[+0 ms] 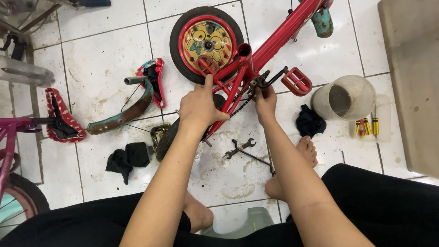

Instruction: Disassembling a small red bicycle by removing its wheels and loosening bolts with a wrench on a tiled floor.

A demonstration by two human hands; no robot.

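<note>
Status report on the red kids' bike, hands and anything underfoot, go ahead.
Left hand gripping red bike frame near rear wheel. Right hand fingers at crank by pedal. Wrenches, black rag on floor close by.

We see a white tiled floor point(105, 68), stained with grime. On it lies a small red bicycle point(274, 41) on its side, with a red saddle point(153, 80) and a worn mudguard point(123, 114) just beside its wheel. Two black rags point(130, 158) point(310, 121) lie well apart, with wrenches point(240, 148) between them. A clear plastic jar point(343, 98) lies near yellow screwdrivers point(366, 126). Our bare feet point(297, 169) rest on the tiles too.
</note>
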